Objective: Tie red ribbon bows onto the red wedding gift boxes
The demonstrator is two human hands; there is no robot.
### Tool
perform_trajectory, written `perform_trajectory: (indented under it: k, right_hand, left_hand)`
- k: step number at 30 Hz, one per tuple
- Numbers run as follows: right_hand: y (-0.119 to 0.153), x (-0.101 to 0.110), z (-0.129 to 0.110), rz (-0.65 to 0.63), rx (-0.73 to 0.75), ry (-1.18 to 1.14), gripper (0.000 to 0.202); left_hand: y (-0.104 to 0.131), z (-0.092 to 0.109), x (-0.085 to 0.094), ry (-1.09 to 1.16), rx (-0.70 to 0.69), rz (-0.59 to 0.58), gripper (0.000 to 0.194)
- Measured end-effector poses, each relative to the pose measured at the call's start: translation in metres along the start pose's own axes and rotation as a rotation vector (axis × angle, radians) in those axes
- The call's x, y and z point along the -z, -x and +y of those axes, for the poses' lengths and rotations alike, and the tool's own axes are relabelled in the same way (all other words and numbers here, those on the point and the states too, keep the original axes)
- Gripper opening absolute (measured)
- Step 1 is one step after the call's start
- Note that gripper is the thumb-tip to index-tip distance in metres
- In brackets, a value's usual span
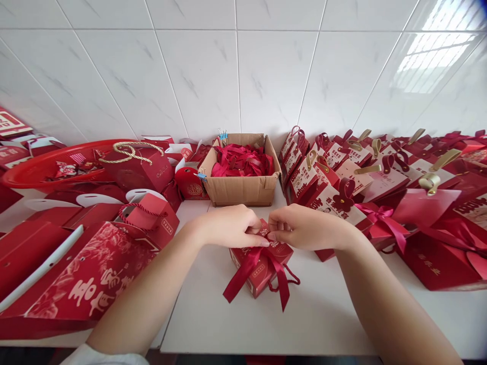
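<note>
A small red gift box (pixel 259 271) with pale printed characters lies on the white table in front of me. A dark red satin ribbon (pixel 249 263) is on top of it, and its two cut ends hang toward me. My left hand (pixel 232 225) is closed, pinching the ribbon at the top of the box. Facing it from the other side, my right hand (pixel 294 225) also pinches the ribbon with bent fingers. The exact shape of the knot between my fingertips is partly hidden. A twisted red cord handle (pixel 291 278) loops out at the box's right side.
Behind the box stands an open cardboard carton (pixel 241 190) full of red ribbons (pixel 243 159). Red gift bags (pixel 91 274) and a red plastic basin (pixel 34 170) crowd the left. Rows of finished-looking boxes with handles (pixel 335 203) fill the right. A tiled wall (pixel 198 76) closes off the back.
</note>
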State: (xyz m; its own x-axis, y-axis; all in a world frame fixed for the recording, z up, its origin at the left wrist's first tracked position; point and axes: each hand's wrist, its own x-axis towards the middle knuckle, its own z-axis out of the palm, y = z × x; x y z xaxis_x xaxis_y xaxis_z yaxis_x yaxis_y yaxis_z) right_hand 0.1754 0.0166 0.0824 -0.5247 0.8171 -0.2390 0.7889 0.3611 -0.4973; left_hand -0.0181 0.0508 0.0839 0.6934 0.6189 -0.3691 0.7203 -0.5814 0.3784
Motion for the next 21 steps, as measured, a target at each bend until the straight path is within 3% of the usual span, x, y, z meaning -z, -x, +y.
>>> perform_trajectory:
  k: [15, 21]
  right_hand:
    - [0.0012, 0.0053, 0.0009, 0.070, -0.038, -0.009, 0.013]
    - [-0.0001, 0.0039, 0.0017, 0.063, -0.044, -0.035, 0.014]
  left_hand:
    - [-0.0018, 0.0033, -0.0031, -0.093, -0.022, 0.018, 0.046]
    - [0.0007, 0.0023, -0.0020, -0.024, -0.013, -0.004, 0.048]
